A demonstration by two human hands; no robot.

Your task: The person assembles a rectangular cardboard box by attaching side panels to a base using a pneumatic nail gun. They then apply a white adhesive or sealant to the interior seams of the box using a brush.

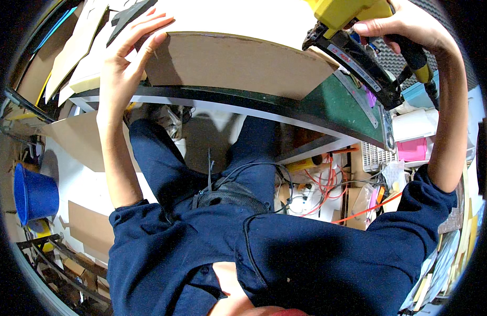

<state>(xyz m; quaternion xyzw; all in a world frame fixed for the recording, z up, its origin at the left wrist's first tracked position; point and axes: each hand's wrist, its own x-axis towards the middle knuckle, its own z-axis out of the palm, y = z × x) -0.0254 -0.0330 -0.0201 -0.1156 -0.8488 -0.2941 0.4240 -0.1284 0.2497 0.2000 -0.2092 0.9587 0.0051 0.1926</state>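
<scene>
A black-edged worktable (217,96) crosses the upper part of the frame in a cluttered workspace. A blue bucket (37,195) stands at the left edge of the frame, below pale sheets (80,50) stacked at the upper left. Just right of these is the left hand (126,52), its fingers extended and grasping nothing, the thumb tip at the upper left corner of a brown board (238,66). That board lies at the upper centre, reaching over the table edge, its long upper edge along a pale panel (238,18). Thin red cables (333,181) tangle right of centre, below the table. Above them is a green cutting mat (343,108), with a metal ruler (362,100) near its right edge. At the upper right, the right hand (406,29) grips a yellow and black nail gun (346,55). The tool's nose is at the board's upper right edge; whether they touch is unclear. Farther right and lower sits a pink item (412,149).
</scene>
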